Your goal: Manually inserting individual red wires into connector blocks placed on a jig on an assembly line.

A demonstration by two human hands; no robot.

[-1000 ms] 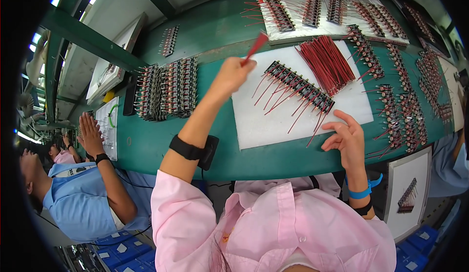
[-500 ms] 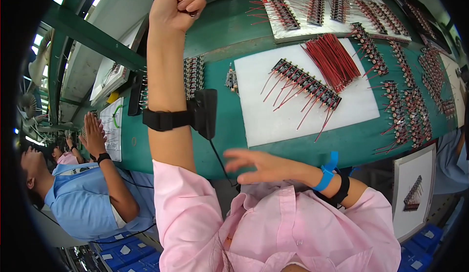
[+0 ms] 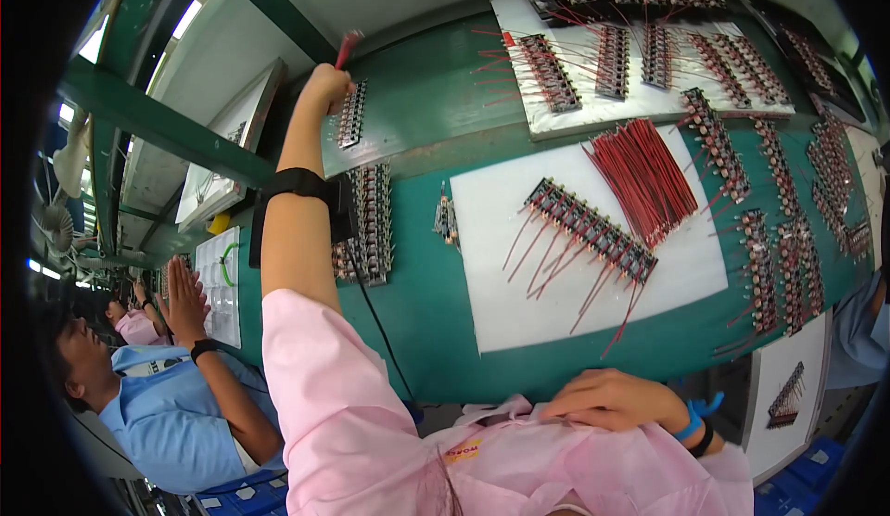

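Note:
My left hand (image 3: 326,89) reaches out to the far left, closed around a slim red thing (image 3: 347,50) that sticks up past the fist. Its tip is blurred, so its kind is unclear. Just beside that hand lies a strip of small circuit boards (image 3: 352,115). My right hand (image 3: 607,399) rests against the front of my pink shirt, fingers lying flat with nothing visible in them. In front of me a white foam sheet (image 3: 501,303) carries a row of circuit boards (image 3: 593,230) with red wires. Next to it on the sheet lies a bundle of red wires (image 3: 642,182).
More board strips (image 3: 371,224) lie left of the sheet, near a small loose part (image 3: 446,217). Several wired strips (image 3: 756,270) fill the right side. A raised white board (image 3: 593,122) holds others at the back. A green frame post (image 3: 167,117) and a co-worker (image 3: 176,395) are at left.
My left hand now shows lower in the view, with the red thing fully visible above it. My right hand has moved right and settled against my shirt.

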